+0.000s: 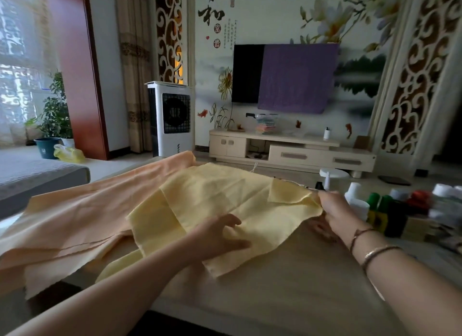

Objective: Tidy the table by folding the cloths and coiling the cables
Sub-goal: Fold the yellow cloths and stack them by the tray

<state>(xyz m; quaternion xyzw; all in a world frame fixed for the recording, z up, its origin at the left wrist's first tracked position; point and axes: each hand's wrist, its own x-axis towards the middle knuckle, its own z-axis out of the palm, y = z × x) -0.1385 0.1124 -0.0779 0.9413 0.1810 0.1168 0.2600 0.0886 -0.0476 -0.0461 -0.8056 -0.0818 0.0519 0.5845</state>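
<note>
On the pale wooden desk (pixel 287 280), the left hand (pixel 220 238) presses the thin yellow cloth (pixel 225 198) flat with fingers spread, while the right hand (pixel 335 210) pinches its corner, probably to fold it.

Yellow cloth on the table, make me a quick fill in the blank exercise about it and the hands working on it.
1. The yellow cloth lies partly on top of a larger ____ cloth.
2. The ____ hand grips the yellow cloth's edge near the bottles.
3. The left hand rests on the cloth with fingers ____.
4. Bracelets sit on the ____ wrist.

Missing words: peach; right; spread; right
</note>
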